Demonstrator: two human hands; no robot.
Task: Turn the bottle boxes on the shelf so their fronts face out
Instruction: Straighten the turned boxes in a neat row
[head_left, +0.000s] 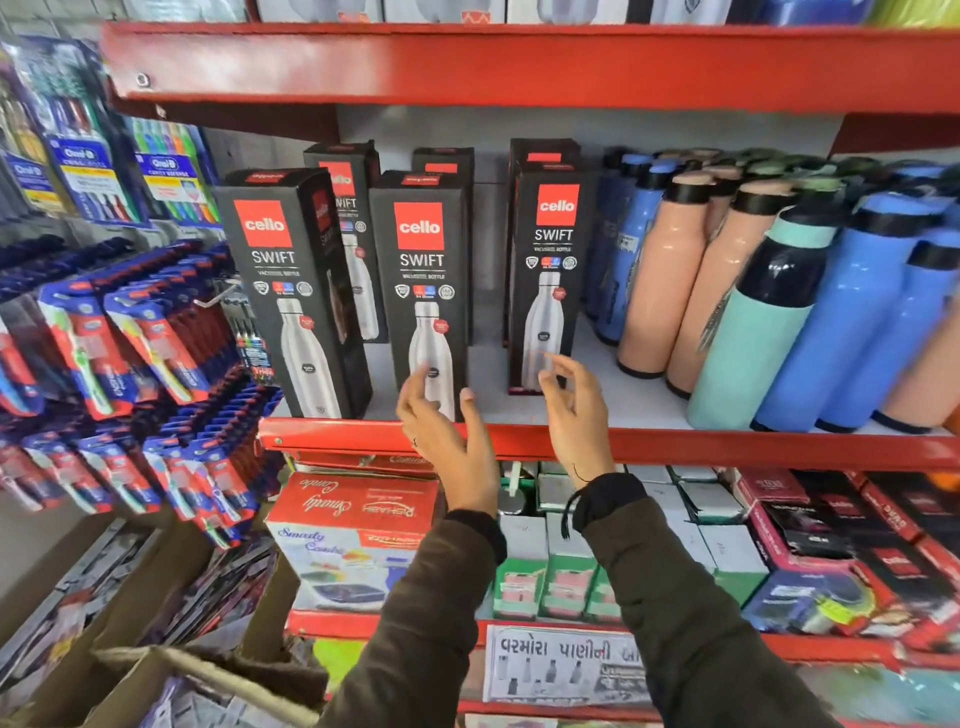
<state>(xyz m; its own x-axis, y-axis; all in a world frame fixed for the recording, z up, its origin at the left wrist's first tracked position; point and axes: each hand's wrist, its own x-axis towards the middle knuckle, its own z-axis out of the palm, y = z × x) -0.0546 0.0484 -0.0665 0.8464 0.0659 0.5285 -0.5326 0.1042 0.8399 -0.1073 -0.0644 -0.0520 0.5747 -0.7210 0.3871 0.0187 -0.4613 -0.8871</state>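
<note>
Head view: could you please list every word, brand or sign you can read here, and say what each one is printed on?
"cello" and "SWIFT": front bottle boxes.
"Oral-B": hanging toothbrush packs.
"Smarty Combo": white and red carton, the lid print upside down.
Gujarati lettering, readable script: paper sign on the lower shelf edge.
Small print on the boxes, bottle stickers and lower-shelf packs: too blurred to read.

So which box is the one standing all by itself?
Look at the red shelf with the loose bottles. Three black Cello boxes stand in front; the right box is alone, with a gap beside it, nearest the peach bottles, just above the right hand.
</note>
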